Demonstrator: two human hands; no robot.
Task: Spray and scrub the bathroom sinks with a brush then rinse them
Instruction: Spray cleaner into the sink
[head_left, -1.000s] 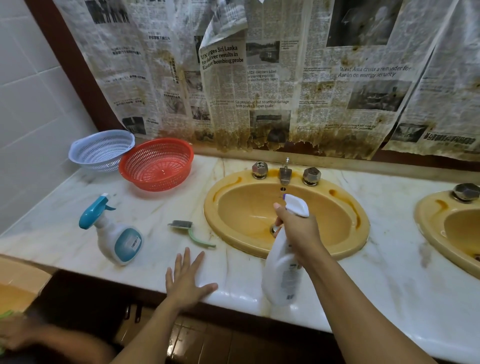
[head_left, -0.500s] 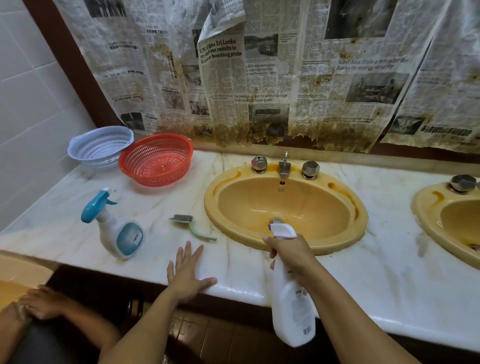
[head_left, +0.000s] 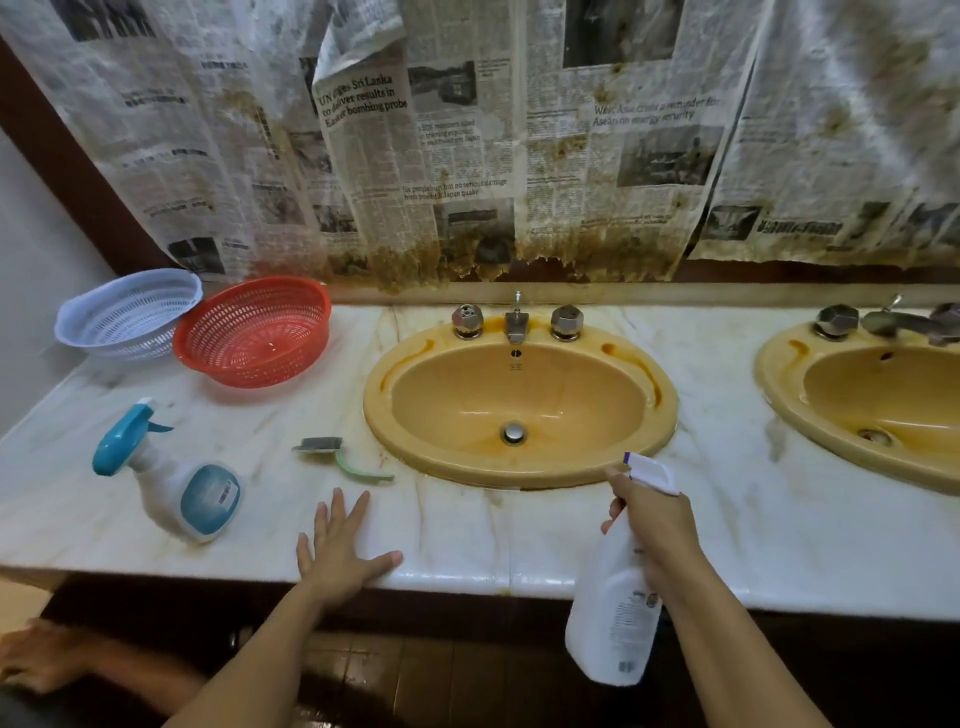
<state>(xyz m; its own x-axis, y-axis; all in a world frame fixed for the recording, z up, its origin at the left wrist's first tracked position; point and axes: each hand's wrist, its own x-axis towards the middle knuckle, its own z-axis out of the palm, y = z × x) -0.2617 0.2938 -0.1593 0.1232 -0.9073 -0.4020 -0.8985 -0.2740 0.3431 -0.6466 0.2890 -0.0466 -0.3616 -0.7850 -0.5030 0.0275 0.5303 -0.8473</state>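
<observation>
Spray bottle (head_left: 613, 618) gripped at neck by right hand (head_left: 654, 525), front-right of sink (head_left: 519, 470), long axis near upright, nozzle (head_left: 652, 470) aimed toward sink. Left hand (head_left: 337, 556) laid flat front-left of sink, fingers (head_left: 336, 512) spread. Drain plug (head_left: 513, 433) seen in sink.

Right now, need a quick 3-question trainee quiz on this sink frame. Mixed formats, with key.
1. True or false: the right hand grips the white spray bottle.
2. Multiple choice: where is the scrub brush relative to the sink in full view?
A) inside it
B) on the counter to its left
C) on its right rim
3. Short answer: what does the left hand hold?

Key: 1 true. 2 B. 3 nothing; it rests flat on the counter, fingers spread.
</observation>
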